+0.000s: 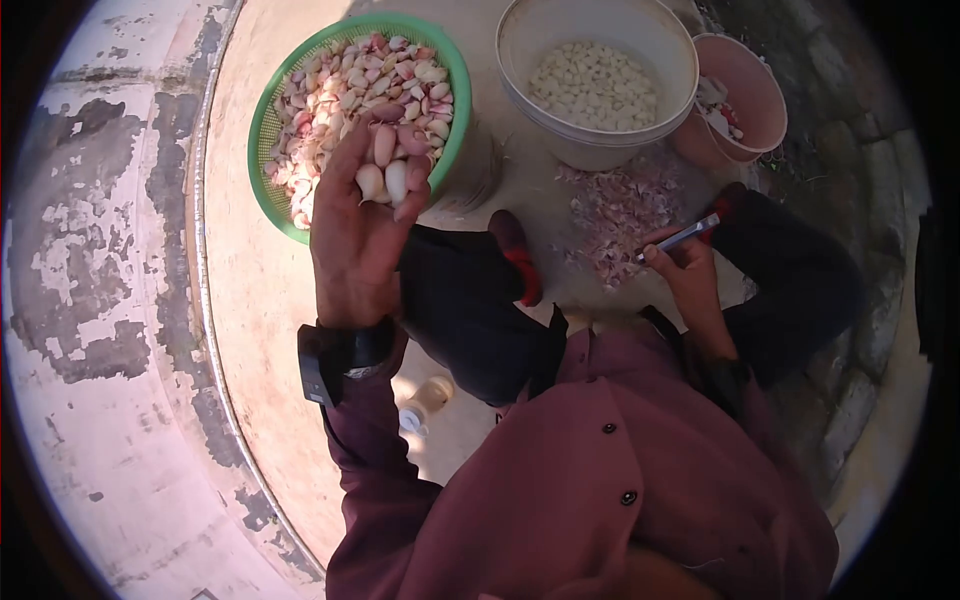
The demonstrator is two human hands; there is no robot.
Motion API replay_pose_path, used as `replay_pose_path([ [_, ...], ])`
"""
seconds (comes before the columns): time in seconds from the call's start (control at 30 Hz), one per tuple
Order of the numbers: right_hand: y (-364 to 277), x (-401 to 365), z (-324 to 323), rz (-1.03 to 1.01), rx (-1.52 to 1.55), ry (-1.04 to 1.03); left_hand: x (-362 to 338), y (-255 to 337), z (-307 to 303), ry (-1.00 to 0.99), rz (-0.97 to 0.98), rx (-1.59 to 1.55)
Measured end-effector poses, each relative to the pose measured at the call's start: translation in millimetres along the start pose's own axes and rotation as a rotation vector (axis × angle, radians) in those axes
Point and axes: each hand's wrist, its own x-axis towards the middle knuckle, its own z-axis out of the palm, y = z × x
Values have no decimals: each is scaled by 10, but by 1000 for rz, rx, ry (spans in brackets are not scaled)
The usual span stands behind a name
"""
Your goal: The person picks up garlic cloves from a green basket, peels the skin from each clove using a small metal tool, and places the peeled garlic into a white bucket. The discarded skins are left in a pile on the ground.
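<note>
My left hand [358,245] is raised at the rim of a green basket [461,95] full of unpeeled garlic cloves [335,90]. Its fingers curl around several garlic cloves [384,146], some pinkish in their skins and some pale. In my right hand [692,285], over my lap on the right, is a slim, metallic tool that looks like a small knife [682,238]. A white bucket [590,150] beyond my knees contains peeled garlic cloves [592,85], apparently in water.
A pink bucket [768,110] with pale and red scraps stands right of the white one. Garlic skins [620,215] litter the ground between my feet. A small bottle [428,400] lies near my left thigh. On the left runs a wall with peeling paint [90,240].
</note>
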Motion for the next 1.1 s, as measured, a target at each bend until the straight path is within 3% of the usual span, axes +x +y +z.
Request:
replay_pose_path([
  [0.1, -333, -16, 82, -96, 78, -23, -198, -548, 235, -209, -309, -216],
  [0.23, -706, -95, 222, -228, 177, -30, -438, -1153, 565, -205, -437, -316],
  [0.3, -727, -139, 246, -398, 202, -63, -532, -1285, 680, -114, -463, -317],
  [0.4, -709, -237, 243, -314, 251, -76, -635, -1427, 730, -181, -387, -76],
  [0.7, -590, -239, 185, -247, 176, -123, -767, -1463, 744, -318, -453, 219],
  [0.83, -626, -248, 190, -277, 170, -225, -783, -1424, 781, -309, -488, 240],
  [0.93, -662, -213, 168, -300, 132, -141, -749, -1488, 760, -350, -413, 270],
  [1.0, -794, -198, 142, -218, 339, -75, -761, -1481, 754, -310, -417, 251],
  [1.03, -815, -178, 134, -238, 280, -31, -756, -1466, 736, -311, -418, 248],
  [1.1, -825, -151, 60, -216, 237, -50, -730, -1428, 678, -140, -576, 67],
])
